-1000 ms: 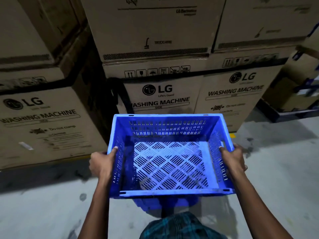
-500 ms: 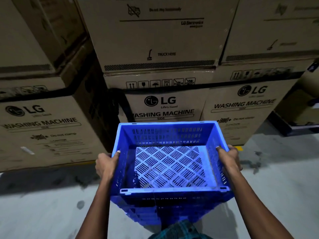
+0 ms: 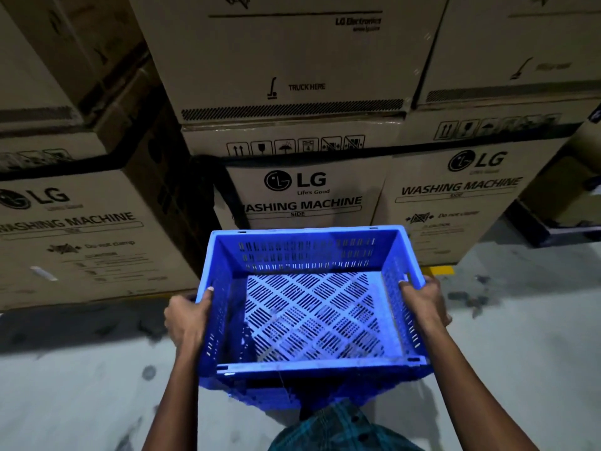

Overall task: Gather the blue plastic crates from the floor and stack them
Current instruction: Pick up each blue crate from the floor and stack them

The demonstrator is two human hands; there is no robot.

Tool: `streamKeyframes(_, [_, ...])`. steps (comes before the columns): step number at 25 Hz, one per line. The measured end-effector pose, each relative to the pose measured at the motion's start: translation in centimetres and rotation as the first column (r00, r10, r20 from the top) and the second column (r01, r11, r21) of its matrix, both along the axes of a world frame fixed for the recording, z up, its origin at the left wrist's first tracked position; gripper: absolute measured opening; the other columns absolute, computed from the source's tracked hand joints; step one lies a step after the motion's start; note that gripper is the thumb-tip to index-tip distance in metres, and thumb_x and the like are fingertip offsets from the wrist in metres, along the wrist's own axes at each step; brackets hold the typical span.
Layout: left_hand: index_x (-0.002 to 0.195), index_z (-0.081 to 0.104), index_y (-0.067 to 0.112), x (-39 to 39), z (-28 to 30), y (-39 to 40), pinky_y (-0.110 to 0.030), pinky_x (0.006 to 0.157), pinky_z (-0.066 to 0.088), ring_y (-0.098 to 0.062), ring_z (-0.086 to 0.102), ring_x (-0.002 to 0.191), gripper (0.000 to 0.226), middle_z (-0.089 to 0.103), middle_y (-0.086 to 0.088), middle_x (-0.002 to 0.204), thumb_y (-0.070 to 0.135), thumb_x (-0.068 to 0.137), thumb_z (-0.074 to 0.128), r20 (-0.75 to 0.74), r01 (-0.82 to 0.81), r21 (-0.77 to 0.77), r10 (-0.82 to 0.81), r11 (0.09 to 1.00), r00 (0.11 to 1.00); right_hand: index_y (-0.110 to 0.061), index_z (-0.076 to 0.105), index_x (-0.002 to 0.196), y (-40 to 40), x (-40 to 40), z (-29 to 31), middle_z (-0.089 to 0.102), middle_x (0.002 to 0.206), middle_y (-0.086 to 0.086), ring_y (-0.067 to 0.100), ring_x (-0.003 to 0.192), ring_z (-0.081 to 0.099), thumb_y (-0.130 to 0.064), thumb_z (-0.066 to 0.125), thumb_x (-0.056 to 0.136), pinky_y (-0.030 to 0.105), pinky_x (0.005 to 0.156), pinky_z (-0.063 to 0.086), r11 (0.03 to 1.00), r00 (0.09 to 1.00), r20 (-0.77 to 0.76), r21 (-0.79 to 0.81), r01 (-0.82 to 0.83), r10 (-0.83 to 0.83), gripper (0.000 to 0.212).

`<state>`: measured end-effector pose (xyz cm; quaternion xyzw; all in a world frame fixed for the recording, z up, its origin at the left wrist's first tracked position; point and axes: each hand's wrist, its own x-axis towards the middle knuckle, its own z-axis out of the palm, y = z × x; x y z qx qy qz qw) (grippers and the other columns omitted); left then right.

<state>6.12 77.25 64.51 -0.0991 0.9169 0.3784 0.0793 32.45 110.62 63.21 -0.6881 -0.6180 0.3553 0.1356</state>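
Holding a blue crate [image 3: 312, 301] by its two side walls, the person is keeping it level over the stack of blue crates [image 3: 292, 393] below. The left hand [image 3: 188, 317] is gripping the left rim, thumb hooked over the top edge and fingers curled down the outer wall. The right hand [image 3: 422, 304] is doing the same on the right rim, thumb lying on the edge and the fingers wrapped out of sight behind the wall.

Compared with a second ago, the crate is sitting lower and closer to the stack: then only a small patch of blue was showing beneath its near edge, and now the ribbed walls of the crates underneath are showing right under the near rim. Whether the held crate is already resting in the one below cannot be told. The grip of both hands is looking the same as before.

The crate's slotted floor and vented far wall are facing up toward the camera, with nothing inside. Behind it, big cardboard boxes [image 3: 312, 196] printed with a washing machine label are standing stacked on the grey floor [image 3: 520, 336], closer in the view than a second ago. A checked garment [image 3: 341, 431] is showing at the bottom edge, just beside the stack.
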Motion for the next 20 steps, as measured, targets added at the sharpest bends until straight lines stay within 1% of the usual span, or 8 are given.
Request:
streamKeyframes(2, [0.104, 0.073, 0.005, 0.0, 0.3, 0.4, -0.046, 0.079, 0.054, -0.046, 0.066, 0.090, 0.055, 0.070, -0.027, 0.100, 0.054, 0.079, 0.071, -0.014, 0.003, -0.024, -0.003, 1.000, 1.000, -0.023, 0.051, 0.124, 0.1, -0.3, 0.4, 0.068, 0.110, 0.011, 0.036, 0.104, 0.064, -0.054, 0.063, 0.074, 0.048, 0.097, 0.039, 0.999, 0.999, 0.031, 0.024, -0.020, 0.020, 0.060])
streamKeyframes(5, [0.100, 0.074, 0.004, -0.2, 1.1, 1.2, -0.045, 0.077, 0.055, -0.044, 0.067, 0.084, 0.051, 0.071, -0.025, 0.094, 0.051, 0.082, 0.069, -0.042, 0.039, -0.054, -0.041, 0.998, 0.998, -0.023, 0.050, 0.124, 0.6, -0.8, 0.5, 0.068, 0.111, 0.011, 0.036, 0.104, 0.063, -0.054, 0.062, 0.073, 0.049, 0.099, 0.042, 1.000, 0.999, 0.031, 0.013, -0.028, 0.027, 0.061])
streamKeyframes(8, [0.104, 0.073, 0.005, -0.2, 1.3, 1.4, -0.044, 0.077, 0.054, -0.044, 0.067, 0.086, 0.049, 0.071, -0.025, 0.096, 0.050, 0.085, 0.067, -0.051, 0.066, -0.086, -0.070, 0.994, 0.996, -0.022, 0.046, 0.125, 0.2, -0.9, 0.6, 0.065, 0.116, 0.013, 0.037, 0.108, 0.061, -0.052, 0.063, 0.075, 0.049, 0.099, 0.041, 0.999, 0.996, 0.080, 0.035, -0.037, 0.034, 0.061])
streamKeyframes(11, [0.106, 0.073, 0.006, 0.1, 0.8, 0.8, -0.044, 0.076, 0.053, -0.045, 0.067, 0.087, 0.050, 0.071, -0.026, 0.097, 0.050, 0.085, 0.067, -0.054, 0.067, -0.083, -0.072, 0.994, 0.996, -0.015, 0.043, 0.129, -0.6, -0.5, 0.7, 0.061, 0.123, 0.018, 0.039, 0.116, 0.057, -0.048, 0.065, 0.079, 0.050, 0.101, 0.037, 0.995, 0.988, 0.132, 0.055, -0.082, 0.074, 0.063])
streamKeyframes(15, [0.106, 0.074, 0.005, 0.4, 0.3, -0.1, -0.046, 0.077, 0.053, -0.047, 0.066, 0.088, 0.050, 0.069, -0.028, 0.096, 0.050, 0.085, 0.066, -0.071, 0.078, -0.103, -0.085, 0.992, 0.994, -0.013, 0.042, 0.134, -1.3, 0.1, 0.9, 0.058, 0.129, 0.020, 0.040, 0.120, 0.053, -0.046, 0.065, 0.082, 0.050, 0.102, 0.034, 0.991, 0.986, 0.132, 0.074, -0.112, 0.101, 0.066])
streamKeyframes(17, [0.105, 0.073, 0.006, 0.4, 0.6, 0.3, -0.046, 0.079, 0.053, -0.047, 0.066, 0.089, 0.048, 0.070, -0.028, 0.098, 0.049, 0.085, 0.066, -0.073, 0.086, -0.118, -0.095, 0.989, 0.993, -0.014, 0.044, 0.132, -0.9, 0.0, 0.9, 0.059, 0.127, 0.019, 0.040, 0.119, 0.055, -0.047, 0.066, 0.081, 0.050, 0.102, 0.036, 0.990, 0.986, 0.119, 0.065, -0.128, 0.120, 0.065])
streamKeyframes(20, [0.103, 0.073, 0.005, -0.3, 1.4, 1.2, -0.045, 0.081, 0.053, -0.045, 0.066, 0.091, 0.047, 0.070, -0.027, 0.099, 0.047, 0.085, 0.067, -0.077, 0.098, -0.149, -0.110, 0.984, 0.991, -0.017, 0.049, 0.121, -0.1, -0.9, 1.5, 0.062, 0.121, 0.015, 0.038, 0.113, 0.059, -0.051, 0.067, 0.075, 0.051, 0.101, 0.042, 0.992, 0.990, 0.063, 0.021, -0.127, 0.125, 0.061])
